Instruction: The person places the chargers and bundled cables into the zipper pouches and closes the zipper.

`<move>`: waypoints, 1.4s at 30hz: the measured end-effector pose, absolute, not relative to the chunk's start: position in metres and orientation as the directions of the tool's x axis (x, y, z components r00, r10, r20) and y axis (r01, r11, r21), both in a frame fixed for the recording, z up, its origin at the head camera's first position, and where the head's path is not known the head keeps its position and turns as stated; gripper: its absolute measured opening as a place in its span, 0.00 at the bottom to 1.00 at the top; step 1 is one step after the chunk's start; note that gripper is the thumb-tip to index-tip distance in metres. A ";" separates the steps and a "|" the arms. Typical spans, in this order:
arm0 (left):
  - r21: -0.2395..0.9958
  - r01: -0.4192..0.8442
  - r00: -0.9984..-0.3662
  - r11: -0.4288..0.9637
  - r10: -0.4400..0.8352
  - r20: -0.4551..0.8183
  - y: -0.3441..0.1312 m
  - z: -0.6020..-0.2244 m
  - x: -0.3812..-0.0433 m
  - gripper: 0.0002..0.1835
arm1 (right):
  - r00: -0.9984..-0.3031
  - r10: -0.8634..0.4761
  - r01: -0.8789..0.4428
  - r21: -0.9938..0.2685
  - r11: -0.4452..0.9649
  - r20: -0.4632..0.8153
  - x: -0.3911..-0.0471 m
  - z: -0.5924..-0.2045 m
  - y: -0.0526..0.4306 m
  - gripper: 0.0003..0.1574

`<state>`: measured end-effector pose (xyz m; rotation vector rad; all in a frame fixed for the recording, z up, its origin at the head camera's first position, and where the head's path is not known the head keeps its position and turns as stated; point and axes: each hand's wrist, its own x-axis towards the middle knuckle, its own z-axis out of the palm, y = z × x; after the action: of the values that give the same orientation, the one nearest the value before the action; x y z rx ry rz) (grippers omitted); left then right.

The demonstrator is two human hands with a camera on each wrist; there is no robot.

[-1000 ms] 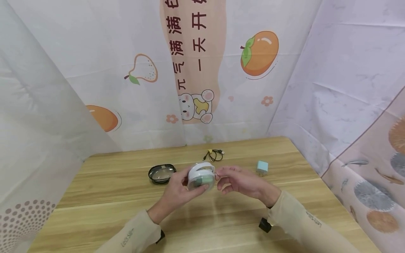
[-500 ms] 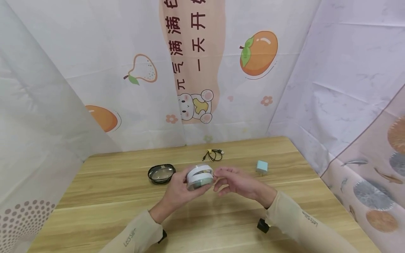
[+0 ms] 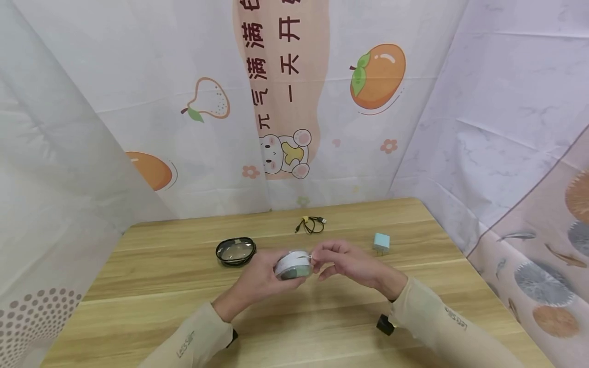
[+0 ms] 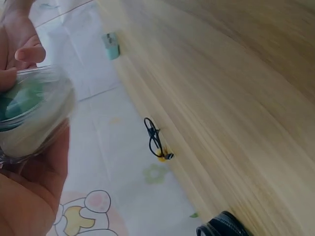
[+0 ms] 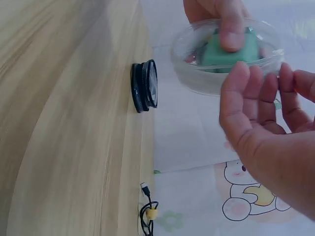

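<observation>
My left hand (image 3: 257, 280) grips a small round clear zip case (image 3: 294, 271) with a white zipper band, held above the table. In the right wrist view, the left thumb presses on its clear face, over a green item (image 5: 212, 55) inside; its kind is not plain. At the case's right edge, my right hand (image 3: 350, 261) pinches what looks like the zipper pull, mostly covered by the fingertips. The other right fingers lie loosely curled beside the case (image 5: 194, 81). The case's two white bands stand close together.
A black-edged clear zip case (image 3: 235, 251) lies left of the hands on the wooden table (image 3: 152, 286). A coiled black USB cable (image 3: 315, 225) with a yellow tie lies behind them. A light blue plug charger (image 3: 381, 242) stands at right. Printed cloth (image 3: 216, 163) hangs behind the table.
The gap between the white bands of the case has narrowed until they nearly meet. The case has tilted slightly in the left hand; the right hand stays at its right edge.
</observation>
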<state>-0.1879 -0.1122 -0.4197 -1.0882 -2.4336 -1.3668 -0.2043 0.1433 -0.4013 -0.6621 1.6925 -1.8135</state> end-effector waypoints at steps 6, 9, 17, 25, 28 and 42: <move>0.626 0.663 -0.736 0.410 0.507 0.448 -0.114 -0.420 -0.186 0.23 | -0.718 -0.694 0.119 -0.992 -0.043 -0.056 -0.205 -0.403 0.146 0.12; 0.614 0.671 -0.735 0.416 0.481 0.478 -0.117 -0.418 -0.186 0.24 | -0.713 -0.699 0.134 -0.989 -0.061 -0.054 -0.206 -0.403 0.149 0.12; 0.728 0.642 -0.745 0.240 0.416 0.521 -0.129 -0.408 -0.185 0.20 | -0.718 -0.693 0.206 -0.971 -0.119 -0.067 -0.210 -0.409 0.157 0.13; 0.706 0.680 -0.708 0.198 0.428 0.562 -0.123 -0.418 -0.182 0.25 | -0.705 -0.708 0.205 -0.966 -0.159 -0.033 -0.206 -0.411 0.152 0.13; 0.715 0.673 -0.715 0.190 0.414 0.563 -0.119 -0.424 -0.181 0.29 | -0.691 -0.722 0.214 -0.960 -0.180 -0.019 -0.206 -0.413 0.147 0.14; 0.568 0.780 -0.615 0.264 0.494 0.615 -0.120 -0.426 -0.183 0.26 | -0.705 -0.709 0.050 -0.995 -0.091 0.029 -0.197 -0.403 0.155 0.13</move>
<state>-0.1832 -0.1199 -0.4256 -1.1678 -2.2261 -1.2808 -0.1969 0.1548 -0.4028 -0.7186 1.6536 -1.8500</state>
